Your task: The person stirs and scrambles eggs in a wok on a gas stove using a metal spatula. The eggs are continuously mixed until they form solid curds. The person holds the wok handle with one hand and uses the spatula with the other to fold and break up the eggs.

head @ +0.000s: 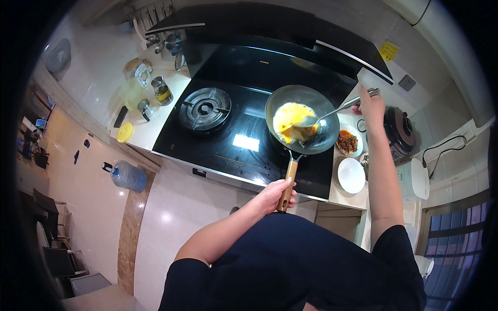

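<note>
My left hand (pixel 277 195) grips the wooden handle (pixel 290 177) of a dark metal wok (pixel 280 97). The wok sits over the right burner of a black glass gas hob (pixel 229 155). In it lies yellow, partly set egg (pixel 291 114) with pale frothy edges. My right hand (pixel 371 107) holds a metal spatula or ladle (pixel 334 110) by its handle; its broad head touches the egg at the wok's middle. Below my right forearm stand a white bowl (pixel 351 175) and a plate of reddish-brown chopped food (pixel 347 142).
An iron burner grate (pixel 205 109) occupies the hob's left. Glass jars (pixel 161 91) and a yellow lid (pixel 124 132) stand on the left counter. A rice or pressure cooker (pixel 400 126) and a power cord (pixel 443 149) are at right. A water bottle (pixel 128 177) stands on the floor.
</note>
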`<control>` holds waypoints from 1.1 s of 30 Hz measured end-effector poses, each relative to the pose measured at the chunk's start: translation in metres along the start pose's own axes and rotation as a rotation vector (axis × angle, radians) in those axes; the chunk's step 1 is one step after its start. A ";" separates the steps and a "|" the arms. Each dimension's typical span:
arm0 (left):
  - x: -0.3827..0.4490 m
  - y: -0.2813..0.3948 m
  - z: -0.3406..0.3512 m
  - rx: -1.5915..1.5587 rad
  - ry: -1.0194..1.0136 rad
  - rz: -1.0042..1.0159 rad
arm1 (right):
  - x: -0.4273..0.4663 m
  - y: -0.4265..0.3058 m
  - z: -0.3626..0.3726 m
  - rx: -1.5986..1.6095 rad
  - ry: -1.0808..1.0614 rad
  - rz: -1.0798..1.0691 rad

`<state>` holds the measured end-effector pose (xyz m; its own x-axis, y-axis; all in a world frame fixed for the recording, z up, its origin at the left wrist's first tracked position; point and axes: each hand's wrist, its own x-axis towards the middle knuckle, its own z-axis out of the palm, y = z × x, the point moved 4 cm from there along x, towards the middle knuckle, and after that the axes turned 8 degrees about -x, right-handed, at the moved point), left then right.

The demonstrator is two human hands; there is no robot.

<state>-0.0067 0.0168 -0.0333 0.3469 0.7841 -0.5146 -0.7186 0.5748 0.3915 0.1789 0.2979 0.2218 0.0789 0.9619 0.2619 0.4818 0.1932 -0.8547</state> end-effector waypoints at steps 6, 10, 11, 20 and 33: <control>-0.001 0.002 0.001 0.001 0.013 -0.007 | 0.013 -0.011 -0.015 -0.458 0.048 -0.234; -0.002 0.003 0.003 0.003 0.014 -0.016 | -0.001 -0.005 0.015 -0.552 -0.037 -0.386; -0.002 0.003 0.003 0.007 0.015 -0.019 | -0.003 0.000 0.026 -0.413 -0.165 -0.289; 0.000 0.003 0.001 0.005 0.008 -0.018 | -0.008 -0.023 0.006 -0.033 -0.233 -0.378; -0.001 0.004 0.003 -0.013 -0.008 -0.024 | -0.009 -0.018 0.018 -0.532 -0.105 -0.308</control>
<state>-0.0077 0.0190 -0.0289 0.3691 0.7721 -0.5174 -0.7176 0.5904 0.3693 0.1543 0.2893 0.2268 -0.2062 0.8965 0.3921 0.8397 0.3679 -0.3995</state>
